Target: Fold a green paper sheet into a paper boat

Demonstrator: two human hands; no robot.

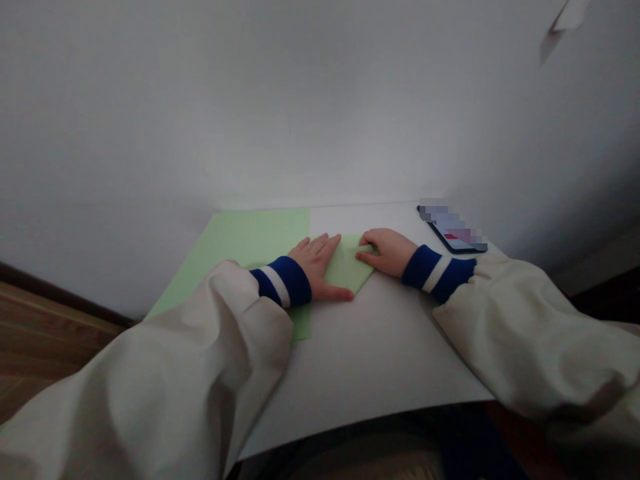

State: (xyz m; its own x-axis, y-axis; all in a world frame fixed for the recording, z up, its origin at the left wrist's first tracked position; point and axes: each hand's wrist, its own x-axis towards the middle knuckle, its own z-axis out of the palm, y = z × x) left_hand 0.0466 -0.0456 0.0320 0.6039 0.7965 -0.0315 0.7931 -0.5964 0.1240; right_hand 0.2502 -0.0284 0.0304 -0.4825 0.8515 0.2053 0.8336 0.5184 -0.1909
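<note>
Folded green paper (347, 267) lies between the left hand (316, 263) and right hand (387, 252), both open, fingers resting against it.

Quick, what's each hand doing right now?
Left hand: open, flat on the folded green paper, not gripping.
Right hand: fingers on that paper; cannot tell if pinching.

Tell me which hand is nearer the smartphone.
Right. The right hand rests on the folded green paper, to the left of the smartphone. The left hand lies farther left, at the paper's left edge.
</note>
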